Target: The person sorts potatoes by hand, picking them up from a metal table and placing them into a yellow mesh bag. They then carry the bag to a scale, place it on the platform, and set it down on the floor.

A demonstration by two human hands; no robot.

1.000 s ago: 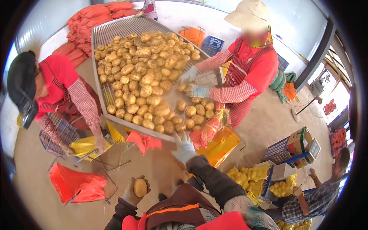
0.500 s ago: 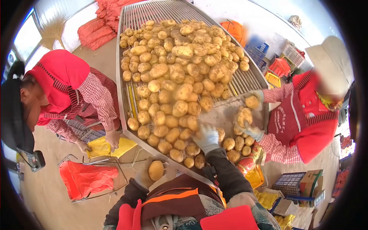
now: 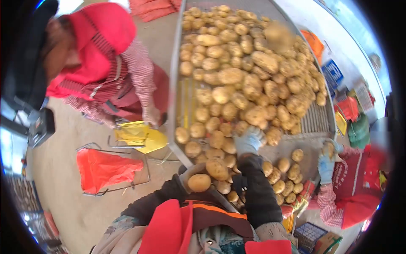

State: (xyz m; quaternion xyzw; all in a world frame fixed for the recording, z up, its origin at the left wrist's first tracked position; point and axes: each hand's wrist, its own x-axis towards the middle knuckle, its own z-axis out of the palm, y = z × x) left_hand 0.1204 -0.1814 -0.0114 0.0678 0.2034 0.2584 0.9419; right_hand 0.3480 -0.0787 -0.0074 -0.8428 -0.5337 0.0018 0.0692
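My left hand (image 3: pixel 189 175), in a pale glove, is closed around a potato (image 3: pixel 198 183) at the table's near edge. Just beyond it is a larger potato (image 3: pixel 217 169); I cannot tell whether this hand also supports it. In a light blue glove, my right hand (image 3: pixel 248 143) reaches over the near side of the potato pile (image 3: pixel 230 76). Its fingers are extended and touch potatoes, gripping none that I can make out. Beside my right forearm, several potatoes (image 3: pixel 279 186) lie apart on the metal surface.
A slatted metal table (image 3: pixel 315 122) bears the pile. A co-worker (image 3: pixel 105 63) at left handles a yellow bag (image 3: pixel 141 135); another (image 3: pixel 351 182) at right holds a potato. A red bag (image 3: pixel 105 167) hangs on a wire frame. A blurred brown shape (image 3: pixel 279 36) shows over the pile.
My view has shifted, so the table appears further right. My right hand has moved deeper into the pile. My left hand, still holding a potato, is now closer to the table's edge.
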